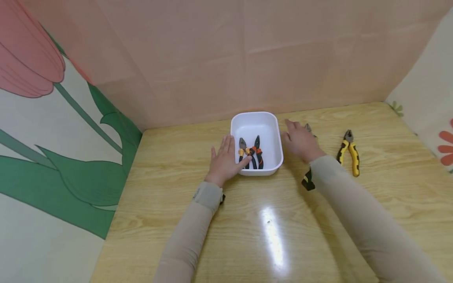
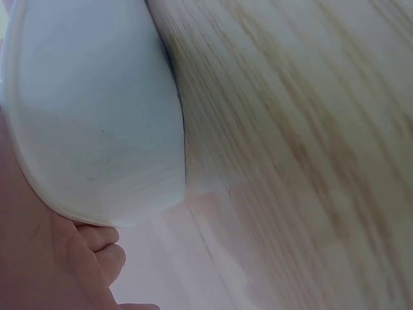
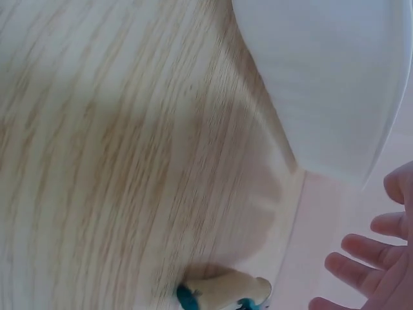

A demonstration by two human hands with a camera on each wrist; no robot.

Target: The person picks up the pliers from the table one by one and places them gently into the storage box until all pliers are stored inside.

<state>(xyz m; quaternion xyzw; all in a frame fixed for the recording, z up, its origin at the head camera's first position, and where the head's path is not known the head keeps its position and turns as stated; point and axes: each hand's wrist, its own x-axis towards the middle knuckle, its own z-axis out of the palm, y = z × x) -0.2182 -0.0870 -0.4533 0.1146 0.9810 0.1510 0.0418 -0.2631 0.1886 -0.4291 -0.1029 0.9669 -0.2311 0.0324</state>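
Note:
A white plastic tub stands on the wooden table. Inside it lie pliers with orange-and-black handles and long-nosed pliers with red-and-black handles. My left hand rests on the tub's left rim, fingers straight along that side, thumb reaching over the tools. Just right of the tub, my right hand is held with fingers spread and nothing in them; the right wrist view shows its fingers beside the tub wall. Partly hidden behind that hand are pliers with grey jaws.
Pliers with yellow-and-black handles lie farther right, jaws toward the back. A pink cloth wall rises behind the table's back edge. Flower-printed panels border both sides. The right wrist view shows a pale piece with teal ends on the table.

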